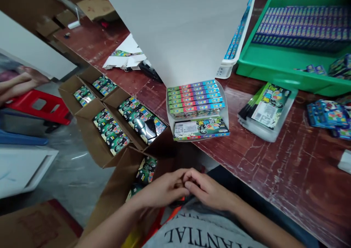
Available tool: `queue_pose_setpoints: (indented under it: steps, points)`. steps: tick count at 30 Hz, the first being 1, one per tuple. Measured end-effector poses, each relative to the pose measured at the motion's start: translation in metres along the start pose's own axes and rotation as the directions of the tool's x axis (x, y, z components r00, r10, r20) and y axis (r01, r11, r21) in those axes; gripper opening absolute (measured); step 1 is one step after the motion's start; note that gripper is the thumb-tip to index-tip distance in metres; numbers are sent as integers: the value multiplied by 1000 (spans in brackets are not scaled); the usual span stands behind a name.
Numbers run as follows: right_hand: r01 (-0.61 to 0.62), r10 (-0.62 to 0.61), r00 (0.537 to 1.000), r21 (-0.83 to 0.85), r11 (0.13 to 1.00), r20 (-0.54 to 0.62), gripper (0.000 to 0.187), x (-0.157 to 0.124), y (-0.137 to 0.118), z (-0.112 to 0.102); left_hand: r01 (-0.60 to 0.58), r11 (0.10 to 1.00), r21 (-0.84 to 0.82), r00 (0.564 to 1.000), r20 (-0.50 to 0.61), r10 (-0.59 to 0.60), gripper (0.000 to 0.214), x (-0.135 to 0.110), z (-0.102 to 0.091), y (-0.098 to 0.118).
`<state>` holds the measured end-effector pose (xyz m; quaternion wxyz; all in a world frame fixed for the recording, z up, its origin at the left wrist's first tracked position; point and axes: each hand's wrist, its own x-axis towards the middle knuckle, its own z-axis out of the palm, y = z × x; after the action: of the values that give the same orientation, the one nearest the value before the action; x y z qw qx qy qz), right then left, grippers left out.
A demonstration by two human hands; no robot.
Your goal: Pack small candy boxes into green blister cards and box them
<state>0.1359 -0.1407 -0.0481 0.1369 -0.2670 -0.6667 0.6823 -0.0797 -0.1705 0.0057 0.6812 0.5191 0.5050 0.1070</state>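
Observation:
My left hand [166, 188] and my right hand [210, 189] meet in front of my body, below the table edge, fingers curled and touching each other. No object shows in either hand. Beyond them, at the table edge, stands an open display box [170, 113] with its tall white lid [181, 29] raised. A stack of slim colourful boxes [196, 99] fills its back part. One flat dark-green box [211, 126] lies at its front. Below my left hand, an open carton [111, 195] holds green-printed packages [146, 170].
More open cartons [102, 164] with green packages stand to the left. On the right are clear plastic trays with a printed card [270, 107], blue packets [327, 114] and a green crate [276, 63]. A white basket [226, 71] stands behind. Another person's arm [20, 81] is far left.

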Motion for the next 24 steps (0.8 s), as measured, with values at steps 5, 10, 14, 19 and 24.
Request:
queue_pose_setpoints:
  steps: [5,10,14,19,24]
  points:
    - [-74,73,997,36,997,20,46,-34,-5,-16,200,980,4,957,-214,-195,50,-27,-29,8]
    - [-104,82,990,-194,975,-117,48,-58,-16,-29,81,992,98,892,-452,-28,42,-35,-37,25]
    - [-165,51,952,-365,916,-302,38,-76,-21,-39,10,988,153,812,-579,82,44,-40,-50,30]
    - [-122,71,974,-233,965,-215,15,-112,-38,-59,60,986,154,739,-671,60,58,-58,-78,31]
    - [-91,38,966,-200,976,-254,17,-140,-39,-72,38,991,130,643,-762,75,64,-75,-85,32]
